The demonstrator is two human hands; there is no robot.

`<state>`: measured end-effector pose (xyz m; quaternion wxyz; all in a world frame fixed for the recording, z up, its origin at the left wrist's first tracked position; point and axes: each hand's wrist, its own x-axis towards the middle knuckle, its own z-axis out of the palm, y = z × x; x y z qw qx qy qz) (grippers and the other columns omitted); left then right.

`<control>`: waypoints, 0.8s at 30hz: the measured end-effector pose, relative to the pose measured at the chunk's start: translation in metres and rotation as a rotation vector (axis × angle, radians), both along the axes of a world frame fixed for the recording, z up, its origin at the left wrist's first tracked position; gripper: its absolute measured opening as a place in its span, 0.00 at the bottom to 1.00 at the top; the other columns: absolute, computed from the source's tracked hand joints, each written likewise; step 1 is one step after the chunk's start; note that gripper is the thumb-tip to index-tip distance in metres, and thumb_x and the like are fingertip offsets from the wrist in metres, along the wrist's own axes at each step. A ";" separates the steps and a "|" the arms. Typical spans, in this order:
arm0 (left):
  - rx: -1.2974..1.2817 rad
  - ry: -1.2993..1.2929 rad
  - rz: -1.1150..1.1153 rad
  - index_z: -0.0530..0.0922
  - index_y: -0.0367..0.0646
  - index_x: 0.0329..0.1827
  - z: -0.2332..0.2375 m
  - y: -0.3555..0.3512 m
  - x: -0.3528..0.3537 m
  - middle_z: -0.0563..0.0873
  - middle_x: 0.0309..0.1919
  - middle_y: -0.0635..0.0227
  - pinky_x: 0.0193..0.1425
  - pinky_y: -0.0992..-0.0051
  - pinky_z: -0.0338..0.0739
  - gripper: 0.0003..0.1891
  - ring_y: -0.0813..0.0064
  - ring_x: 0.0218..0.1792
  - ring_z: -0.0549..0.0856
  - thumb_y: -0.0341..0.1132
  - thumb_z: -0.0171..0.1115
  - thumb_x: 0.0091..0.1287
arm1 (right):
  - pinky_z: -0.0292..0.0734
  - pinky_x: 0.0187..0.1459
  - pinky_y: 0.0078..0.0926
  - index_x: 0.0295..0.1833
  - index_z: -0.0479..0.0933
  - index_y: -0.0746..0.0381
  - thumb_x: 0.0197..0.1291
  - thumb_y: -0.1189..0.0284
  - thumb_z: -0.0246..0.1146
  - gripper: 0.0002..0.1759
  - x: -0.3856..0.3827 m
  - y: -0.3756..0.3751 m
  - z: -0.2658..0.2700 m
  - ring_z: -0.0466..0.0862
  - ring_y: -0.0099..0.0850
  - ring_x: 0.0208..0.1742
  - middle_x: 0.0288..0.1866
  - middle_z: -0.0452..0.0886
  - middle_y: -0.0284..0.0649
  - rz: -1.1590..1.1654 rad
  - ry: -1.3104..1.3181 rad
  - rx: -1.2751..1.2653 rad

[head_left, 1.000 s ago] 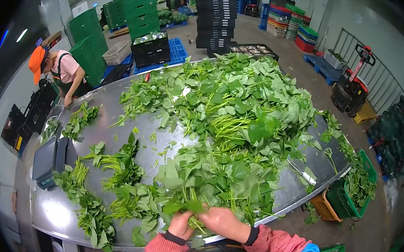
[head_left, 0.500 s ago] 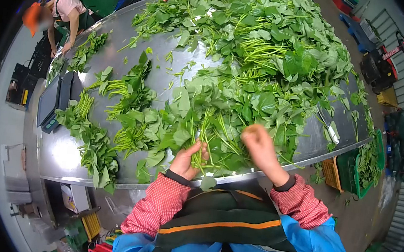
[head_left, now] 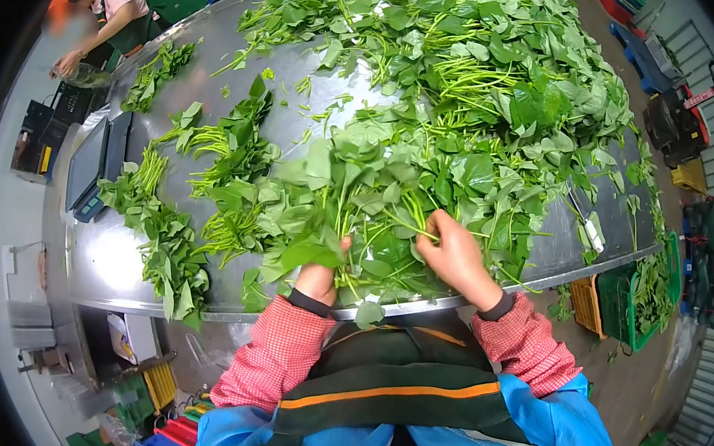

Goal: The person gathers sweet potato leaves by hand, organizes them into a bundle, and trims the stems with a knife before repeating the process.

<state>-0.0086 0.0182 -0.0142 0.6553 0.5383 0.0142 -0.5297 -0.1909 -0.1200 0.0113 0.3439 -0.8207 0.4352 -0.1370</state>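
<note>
Worktop (head_left: 121, 262) of bare metal stretches out ahead of both hands, its near edge just below them in my view. The biggest thing on it is the heap of leafy greens (head_left: 508, 78), lying beyond the hands and to the right, with its near side running down to the right hand. To the left of the left hand I see smaller piles, a middle pile (head_left: 235, 147) and an outer pile (head_left: 174, 261), with the scale (head_left: 94, 165) farther left again. A co-worker (head_left: 121, 13) stands at the far left.

The leafy bunch (head_left: 345, 189) is right at my left hand (head_left: 317, 281). Its long axis points away from me, cut ends toward the near edge, leaves fanning out above the hand. The left hand is the nearer one to it, and I read its fingers as curled round the stems, though leaves cover most of them.

My right hand (head_left: 457, 257) sits just to the right of that bunch, apart from the left hand. Its thumb and forefinger are nearly together on a thin green stem (head_left: 411, 225), which slants up and leftward from the fingertips toward the bunch. I cannot tell where its far end lies.
</note>
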 end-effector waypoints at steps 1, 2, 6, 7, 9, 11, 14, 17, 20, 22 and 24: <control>-0.008 -0.029 0.006 0.76 0.42 0.46 -0.011 0.002 -0.002 0.80 0.33 0.71 0.31 0.77 0.76 0.09 0.78 0.26 0.78 0.33 0.63 0.66 | 0.74 0.33 0.43 0.38 0.70 0.62 0.53 0.66 0.62 0.13 0.002 0.004 -0.001 0.81 0.47 0.32 0.31 0.80 0.47 -0.013 0.001 0.016; -0.016 -0.057 0.013 0.76 0.42 0.46 -0.021 0.004 -0.003 0.80 0.33 0.71 0.31 0.76 0.76 0.09 0.77 0.26 0.78 0.33 0.63 0.66 | 0.74 0.33 0.43 0.38 0.70 0.62 0.52 0.67 0.62 0.13 0.004 0.007 0.000 0.81 0.47 0.32 0.30 0.80 0.47 -0.015 0.007 -0.012; -0.071 0.182 -0.047 0.77 0.38 0.45 0.010 -0.012 -0.022 0.83 0.39 0.66 0.37 0.74 0.78 0.08 0.74 0.36 0.83 0.30 0.61 0.66 | 0.74 0.30 0.38 0.36 0.69 0.61 0.51 0.73 0.62 0.09 0.013 0.024 0.009 0.79 0.44 0.29 0.26 0.75 0.44 0.089 -0.045 -0.285; -0.140 0.137 -0.101 0.75 0.38 0.48 0.010 -0.014 -0.023 0.83 0.42 0.65 0.38 0.74 0.79 0.10 0.73 0.40 0.84 0.28 0.61 0.66 | 0.74 0.29 0.37 0.36 0.69 0.61 0.51 0.73 0.62 0.09 0.016 0.029 0.008 0.79 0.42 0.28 0.26 0.74 0.42 0.142 -0.092 -0.386; -0.142 0.058 -0.096 0.74 0.38 0.50 0.019 -0.024 -0.033 0.83 0.42 0.65 0.37 0.74 0.80 0.11 0.73 0.39 0.84 0.28 0.60 0.66 | 0.73 0.25 0.31 0.35 0.69 0.61 0.52 0.76 0.60 0.07 0.020 0.033 0.006 0.78 0.35 0.25 0.25 0.71 0.38 0.295 -0.227 -0.579; -0.131 0.046 -0.108 0.72 0.40 0.53 0.013 -0.027 -0.032 0.83 0.42 0.65 0.34 0.75 0.80 0.13 0.73 0.38 0.84 0.26 0.59 0.66 | 0.73 0.25 0.29 0.36 0.69 0.60 0.53 0.75 0.60 0.07 0.022 0.037 0.007 0.78 0.34 0.25 0.25 0.71 0.37 0.305 -0.074 -0.635; -0.129 0.049 -0.011 0.72 0.39 0.53 0.007 -0.032 -0.028 0.83 0.41 0.64 0.33 0.75 0.80 0.13 0.72 0.37 0.84 0.25 0.56 0.67 | 0.74 0.25 0.28 0.38 0.70 0.61 0.53 0.76 0.59 0.07 0.019 0.041 0.014 0.80 0.33 0.25 0.24 0.74 0.37 0.294 -0.014 -0.575; -0.105 0.147 0.006 0.74 0.39 0.51 0.025 -0.037 -0.029 0.85 0.38 0.63 0.35 0.75 0.78 0.11 0.72 0.36 0.84 0.23 0.56 0.67 | 0.75 0.25 0.30 0.40 0.70 0.62 0.52 0.77 0.58 0.09 0.008 0.041 0.014 0.81 0.35 0.26 0.23 0.77 0.39 0.290 -0.035 -0.464; -0.141 0.154 -0.013 0.73 0.38 0.47 0.020 -0.036 -0.027 0.84 0.37 0.63 0.40 0.70 0.80 0.07 0.68 0.38 0.84 0.29 0.55 0.70 | 0.75 0.26 0.31 0.42 0.71 0.64 0.53 0.79 0.58 0.10 0.001 0.045 0.025 0.82 0.37 0.26 0.24 0.78 0.41 0.256 -0.045 -0.408; -0.213 0.147 -0.010 0.74 0.38 0.47 0.003 -0.035 -0.011 0.84 0.37 0.64 0.44 0.69 0.80 0.07 0.69 0.39 0.83 0.31 0.54 0.71 | 0.76 0.27 0.32 0.44 0.71 0.64 0.54 0.78 0.58 0.10 -0.012 0.046 0.028 0.82 0.40 0.27 0.25 0.79 0.43 0.229 -0.005 -0.359; -0.216 0.271 0.110 0.75 0.41 0.43 0.006 -0.035 0.013 0.82 0.38 0.67 0.48 0.71 0.78 0.09 0.70 0.40 0.81 0.37 0.52 0.73 | 0.76 0.28 0.35 0.44 0.73 0.64 0.57 0.75 0.59 0.09 -0.027 0.045 0.021 0.81 0.44 0.28 0.25 0.78 0.45 0.249 0.004 -0.221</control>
